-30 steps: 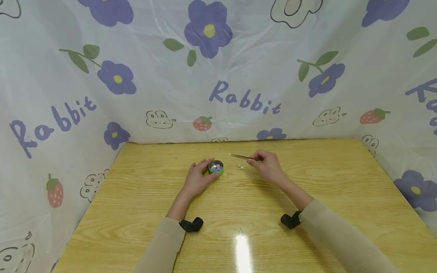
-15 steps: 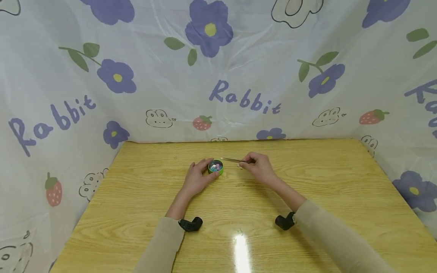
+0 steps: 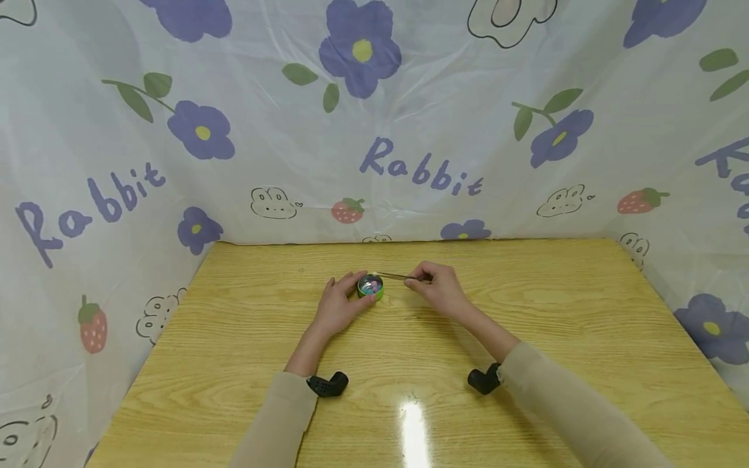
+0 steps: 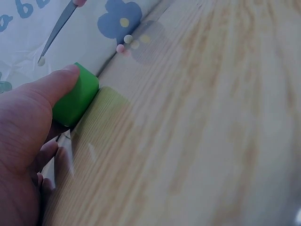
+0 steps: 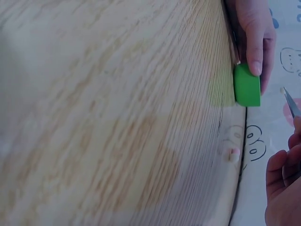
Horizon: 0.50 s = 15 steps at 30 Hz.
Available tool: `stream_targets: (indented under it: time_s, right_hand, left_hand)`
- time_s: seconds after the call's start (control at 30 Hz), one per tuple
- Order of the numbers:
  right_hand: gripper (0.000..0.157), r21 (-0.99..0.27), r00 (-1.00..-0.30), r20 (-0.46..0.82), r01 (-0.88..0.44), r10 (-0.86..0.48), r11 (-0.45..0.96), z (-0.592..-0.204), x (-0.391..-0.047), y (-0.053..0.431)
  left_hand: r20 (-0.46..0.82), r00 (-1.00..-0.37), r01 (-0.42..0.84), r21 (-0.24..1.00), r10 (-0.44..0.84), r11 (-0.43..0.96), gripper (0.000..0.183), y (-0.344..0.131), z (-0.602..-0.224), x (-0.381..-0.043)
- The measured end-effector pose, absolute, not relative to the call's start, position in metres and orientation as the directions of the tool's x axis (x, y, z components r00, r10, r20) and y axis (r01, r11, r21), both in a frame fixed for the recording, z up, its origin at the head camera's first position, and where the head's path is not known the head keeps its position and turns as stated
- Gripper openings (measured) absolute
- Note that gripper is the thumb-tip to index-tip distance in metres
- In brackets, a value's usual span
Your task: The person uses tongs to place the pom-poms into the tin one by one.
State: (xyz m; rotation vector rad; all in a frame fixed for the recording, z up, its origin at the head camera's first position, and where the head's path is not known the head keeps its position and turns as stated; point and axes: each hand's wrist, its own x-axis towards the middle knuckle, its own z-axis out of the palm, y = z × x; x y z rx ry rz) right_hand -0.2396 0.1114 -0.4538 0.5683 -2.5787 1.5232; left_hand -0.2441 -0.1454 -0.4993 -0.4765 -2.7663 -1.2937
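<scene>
My left hand (image 3: 337, 307) grips a small round green tin (image 3: 371, 296) on the table, thumb and fingers on its sides. Pink, purple and blue beads (image 3: 375, 285) show inside it. From the right, my right hand (image 3: 443, 289) pinches a pair of metal tweezers (image 3: 394, 277). Their tips overlap the tin's far rim in the head view. A small whitish bead (image 4: 41, 61) sits at the tweezer tips, above the tin in the left wrist view. Two loose beads, one pink (image 4: 120, 48) and one white (image 4: 128, 39), lie on the table; in the head view the right hand hides them.
The wooden table (image 3: 263, 325) ends at the back against a white curtain (image 3: 409, 117) printed with flowers, strawberries and rabbits. It also hangs along both sides. Black cameras (image 3: 329, 385) sit on the wrists.
My right hand has moved left, carrying the tweezers and bead from right of the tin to its far rim, and now covers the two loose beads. The left hand and tin stay put.
</scene>
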Motion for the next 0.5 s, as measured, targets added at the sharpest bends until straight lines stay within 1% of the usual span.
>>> stream_targets:
  time_s: [0.5]
  right_hand:
    - [0.006,-0.848,-0.940,0.239,-0.324,-0.243,0.420,-0.4557,-0.2393,0.1106]
  left_hand:
    - [0.168,-0.954,0.287,0.743,0.247,0.605,0.063,-0.1456,-0.5002,-0.2448]
